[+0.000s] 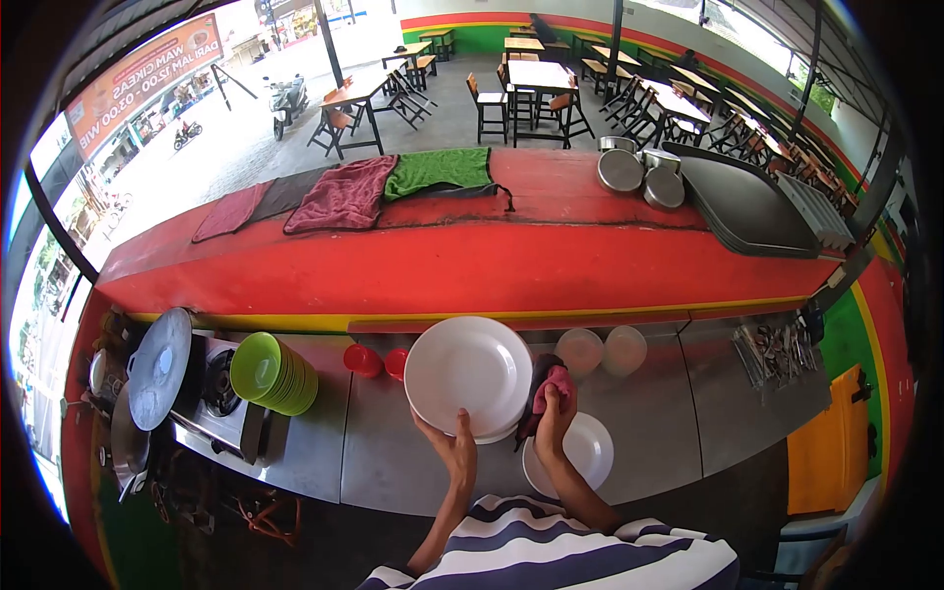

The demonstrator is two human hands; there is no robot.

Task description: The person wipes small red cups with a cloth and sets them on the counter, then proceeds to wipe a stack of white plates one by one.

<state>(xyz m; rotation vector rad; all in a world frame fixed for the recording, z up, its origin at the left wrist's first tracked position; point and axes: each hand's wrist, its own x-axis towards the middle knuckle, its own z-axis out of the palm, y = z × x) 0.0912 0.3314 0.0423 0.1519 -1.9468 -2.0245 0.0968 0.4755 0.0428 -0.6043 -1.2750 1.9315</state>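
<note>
My left hand point(454, 448) grips the lower rim of a white plate point(468, 374), thumb on its face, and holds it tilted toward me over the steel counter. My right hand point(557, 421) is closed around a pink and dark cloth point(557, 383) just right of the plate's rim. Another white plate point(590, 450) lies on the counter, partly behind my right forearm. Below the held plate a further white rim point(500, 436) peeks out; how it is supported is hidden.
Green bowls point(275, 374) are stacked by the stove point(221, 393) and large pan point(160, 369). Red cups point(363, 361) and pale round containers point(624, 351) stand behind. Cutlery point(773, 354) lies right. The red ledge point(442, 265) bears cloths point(344, 192), tins point(620, 170) and trays point(747, 202).
</note>
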